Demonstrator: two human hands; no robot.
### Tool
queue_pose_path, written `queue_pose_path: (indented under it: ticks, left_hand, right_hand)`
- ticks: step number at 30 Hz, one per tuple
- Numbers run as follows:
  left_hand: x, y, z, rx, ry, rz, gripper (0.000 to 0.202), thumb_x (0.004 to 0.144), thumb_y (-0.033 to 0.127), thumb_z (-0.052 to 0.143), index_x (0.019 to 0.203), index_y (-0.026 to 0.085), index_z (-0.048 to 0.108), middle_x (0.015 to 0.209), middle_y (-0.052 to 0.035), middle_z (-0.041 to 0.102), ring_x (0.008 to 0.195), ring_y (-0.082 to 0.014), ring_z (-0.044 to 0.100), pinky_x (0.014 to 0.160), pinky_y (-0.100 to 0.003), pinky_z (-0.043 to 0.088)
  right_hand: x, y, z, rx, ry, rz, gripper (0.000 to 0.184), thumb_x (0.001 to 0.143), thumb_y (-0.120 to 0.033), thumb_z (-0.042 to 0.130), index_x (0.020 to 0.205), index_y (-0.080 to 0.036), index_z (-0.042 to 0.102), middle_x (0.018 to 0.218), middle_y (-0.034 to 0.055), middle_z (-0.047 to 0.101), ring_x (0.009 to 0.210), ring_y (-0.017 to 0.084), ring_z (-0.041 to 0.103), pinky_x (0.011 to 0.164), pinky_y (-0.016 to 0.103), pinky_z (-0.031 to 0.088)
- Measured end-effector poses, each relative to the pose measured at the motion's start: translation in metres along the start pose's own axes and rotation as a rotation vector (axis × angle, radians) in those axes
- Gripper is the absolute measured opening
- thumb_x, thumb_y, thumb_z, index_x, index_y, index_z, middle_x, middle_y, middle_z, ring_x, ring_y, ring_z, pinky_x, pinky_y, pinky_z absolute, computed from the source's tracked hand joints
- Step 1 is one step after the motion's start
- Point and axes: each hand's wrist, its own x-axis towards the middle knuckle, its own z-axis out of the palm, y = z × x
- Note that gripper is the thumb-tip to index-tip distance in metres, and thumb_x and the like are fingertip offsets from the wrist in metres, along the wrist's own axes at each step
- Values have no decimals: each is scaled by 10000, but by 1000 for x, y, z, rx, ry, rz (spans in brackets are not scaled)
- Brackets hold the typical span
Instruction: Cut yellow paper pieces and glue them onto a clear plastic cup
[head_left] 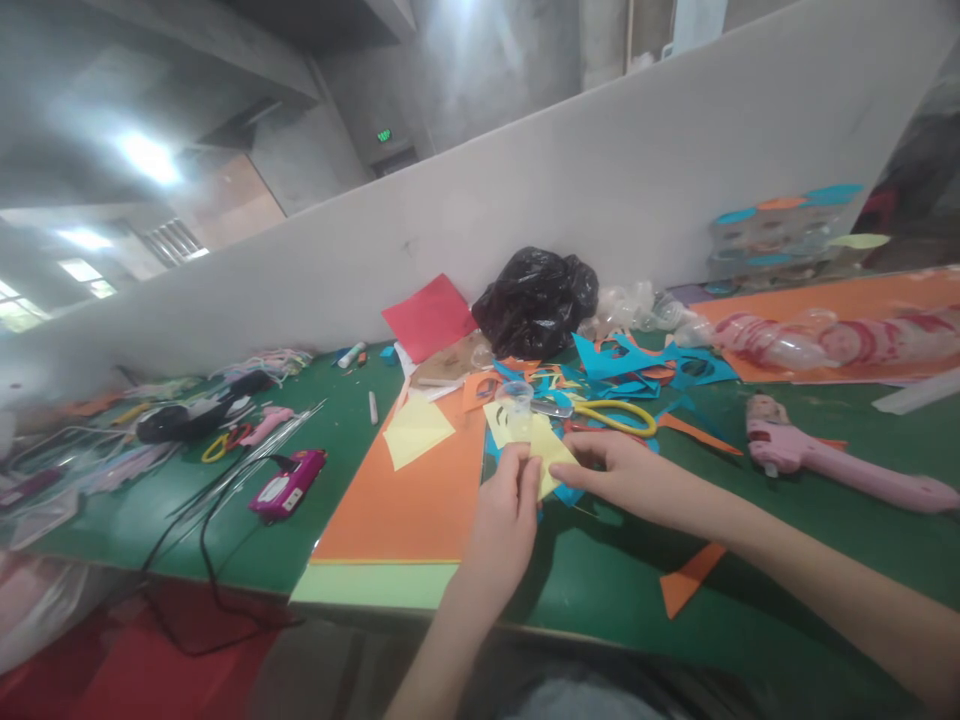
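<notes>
My left hand (504, 515) pinches the near edge of a yellow paper piece (529, 438) that lies on the green table (615, 570). My right hand (626, 472) reaches in from the right, its fingers closed on the same yellow piece at its right corner. A small clear plastic cup (516, 400) stands just beyond the yellow piece. Yellow-handled scissors (611, 413) lie right behind my right hand, among blue paper scraps (637, 362).
A large orange sheet (416, 490) over a light green sheet (375, 583) lies left of my hands. A pink glue gun (840, 462) rests at right, a magenta one (289, 485) at left. A black bag (536, 300), red paper (429, 317) and a white partition (600, 180) stand behind.
</notes>
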Motion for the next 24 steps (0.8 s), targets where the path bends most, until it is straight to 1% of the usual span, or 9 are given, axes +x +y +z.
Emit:
queue_pose_path:
  ticks: [3,8,10,14,18,20,24]
  left_hand:
    - [0,0,0,23,12,6,275,1018,444,351,983,231,522,754,22,490,679,-143,491,645,-264,361]
    - [-1,0,1,54,39,4,263,1015,419,353,1002,231,536,750,22,513,663,-145,503,648,-261,369]
    - [0,1,0,62,56,2,260,1014,413,352,1001,232,538,749,22,519,659,-144,503,643,-259,370]
    - [1,2,0,75,93,-9,250,1007,411,361,988,228,530,762,18,525,677,-147,510,646,-261,372]
    - [2,3,0,82,86,-33,259,1005,423,354,964,225,516,743,21,507,663,-149,504,642,-267,374]
    - [3,3,0,92,83,-36,253,1005,421,357,966,226,512,759,17,518,677,-152,509,651,-270,376]
    - [3,3,-1,117,86,-33,252,1004,418,362,1001,229,528,773,12,541,684,-155,516,651,-272,372]
  right_hand:
    - [0,-1,-1,-26,26,-10,539,853,-673,529,659,-186,406,637,-22,406,594,113,379,537,243,289]
    - [2,2,-3,-28,30,36,589,815,-728,558,635,-187,410,607,-20,410,575,113,365,517,244,271]
    - [3,6,-5,-2,33,28,563,833,-704,548,650,-186,429,637,-13,429,603,119,384,542,248,288]
    - [4,11,-8,17,15,-6,442,882,-590,541,711,-183,519,720,2,503,678,135,446,597,256,328]
    - [4,8,-11,-6,16,-5,381,892,-511,541,712,-177,520,713,0,525,673,137,459,612,266,340]
    - [3,6,-11,-15,14,-5,369,894,-501,536,719,-177,525,711,0,526,674,139,459,614,268,343]
    - [3,6,-10,-12,0,2,390,891,-528,530,713,-182,502,716,-3,506,675,137,450,611,266,334]
